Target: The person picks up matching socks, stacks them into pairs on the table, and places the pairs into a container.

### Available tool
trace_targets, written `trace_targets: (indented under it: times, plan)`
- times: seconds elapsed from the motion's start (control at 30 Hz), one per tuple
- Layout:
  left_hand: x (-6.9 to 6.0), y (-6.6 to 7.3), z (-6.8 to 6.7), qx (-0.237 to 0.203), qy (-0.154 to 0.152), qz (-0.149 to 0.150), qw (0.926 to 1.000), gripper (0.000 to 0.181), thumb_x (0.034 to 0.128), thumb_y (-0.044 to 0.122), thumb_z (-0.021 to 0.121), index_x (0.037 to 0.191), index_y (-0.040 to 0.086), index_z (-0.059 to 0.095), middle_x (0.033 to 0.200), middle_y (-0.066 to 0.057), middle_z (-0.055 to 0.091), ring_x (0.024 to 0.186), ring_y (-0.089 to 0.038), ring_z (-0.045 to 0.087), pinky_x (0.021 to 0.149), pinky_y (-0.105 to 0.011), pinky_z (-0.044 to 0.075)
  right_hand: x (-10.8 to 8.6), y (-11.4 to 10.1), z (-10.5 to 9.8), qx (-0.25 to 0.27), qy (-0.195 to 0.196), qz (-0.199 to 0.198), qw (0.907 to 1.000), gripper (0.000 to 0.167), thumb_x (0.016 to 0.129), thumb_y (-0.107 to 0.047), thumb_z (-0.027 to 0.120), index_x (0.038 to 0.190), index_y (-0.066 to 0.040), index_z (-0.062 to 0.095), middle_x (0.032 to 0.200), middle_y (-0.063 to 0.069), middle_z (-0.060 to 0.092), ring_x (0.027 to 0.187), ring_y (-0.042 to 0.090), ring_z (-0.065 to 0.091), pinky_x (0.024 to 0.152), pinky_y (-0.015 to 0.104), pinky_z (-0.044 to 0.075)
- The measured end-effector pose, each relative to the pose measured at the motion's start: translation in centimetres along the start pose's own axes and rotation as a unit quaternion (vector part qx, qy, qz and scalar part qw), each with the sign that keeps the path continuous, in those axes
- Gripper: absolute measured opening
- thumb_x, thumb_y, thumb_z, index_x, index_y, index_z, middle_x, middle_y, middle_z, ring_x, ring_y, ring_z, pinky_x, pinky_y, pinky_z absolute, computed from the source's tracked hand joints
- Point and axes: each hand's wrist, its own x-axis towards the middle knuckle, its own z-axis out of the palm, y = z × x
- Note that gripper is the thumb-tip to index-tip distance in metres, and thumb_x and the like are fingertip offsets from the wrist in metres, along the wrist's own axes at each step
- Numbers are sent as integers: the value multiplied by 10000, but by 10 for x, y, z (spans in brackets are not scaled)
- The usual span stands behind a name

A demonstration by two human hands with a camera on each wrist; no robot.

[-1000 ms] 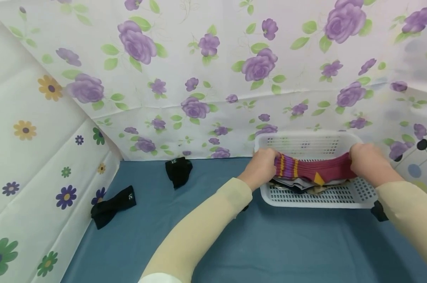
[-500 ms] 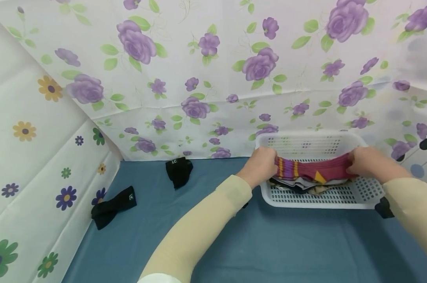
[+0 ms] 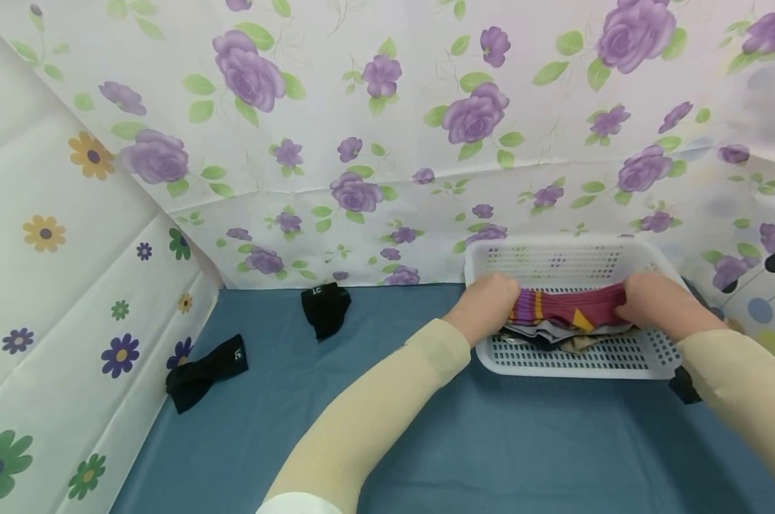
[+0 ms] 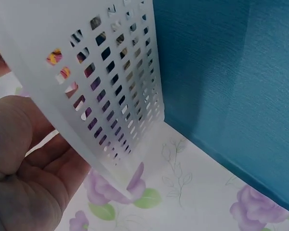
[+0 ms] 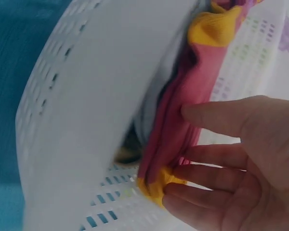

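Note:
A crimson sock (image 3: 567, 307) with a yellow heel and a purple-and-yellow striped cuff stretches over a pile of grey, black and tan socks in the white basket (image 3: 574, 370). My left hand (image 3: 488, 305) grips its cuff end. In the left wrist view, the left hand (image 4: 31, 163) reaches over the basket rim, its fingertips hidden. At the toe end, my right hand (image 3: 657, 303) holds the sock. The right wrist view shows the right hand (image 5: 245, 159) with thumb and fingers bent against the crimson sock (image 5: 183, 101) near its yellow toe.
Two black socks, one at left (image 3: 206, 373) and one near the back edge (image 3: 325, 310), lie on the blue cloth (image 3: 522, 442). A dark piece (image 3: 685, 386) pokes out by the basket's front right corner. The flowered sheet (image 3: 362, 143) rises behind the basket.
My left hand has shifted slightly right along the cuff, and my right hand slightly left, so less of the crimson sock shows between them. The basket stays put.

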Motion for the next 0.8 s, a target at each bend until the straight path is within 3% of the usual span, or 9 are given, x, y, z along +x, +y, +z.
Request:
trace_targets:
  times: [0.2,0.37,0.6,0.7,0.8]
  plan:
    - [-1,2,1,225,-125,97,9996,154,924,156,567,1051,177,652,974,28,677,877,-101,646,766,-251,535,6,8,10,323,58,-101,9994,461,823,-149,677,1107,160,488,879,273,589,715,300,560,701,479,478]
    - [2,3,6,235,-205,144,9994,160,929,165,560,1070,172,635,985,19,669,872,-112,641,747,-253,534,9,11,14,425,-24,-159,9990,515,815,-152,676,1166,161,466,957,305,580,783,337,578,761,524,465]
    - [3,2,6,-31,-439,4,9990,188,929,175,565,1109,193,620,1047,37,653,940,-97,615,813,-237,517,8,12,17,349,-22,-21,9994,542,829,-165,656,1199,169,441,1009,338,561,871,411,574,799,554,447]
    - [-1,-2,1,-338,-492,26,9982,194,926,166,564,1107,190,627,1058,45,646,964,-79,600,849,-222,500,4,13,16,506,83,-243,9984,521,825,-176,666,1171,160,470,995,319,582,837,379,584,782,548,455]
    - [-9,-8,-5,-734,-444,61,9963,178,931,156,547,1077,178,646,1007,50,651,888,-61,600,795,-207,500,-5,8,11,699,143,-518,9961,527,837,-214,668,1178,142,482,1005,306,601,811,332,601,763,540,469]
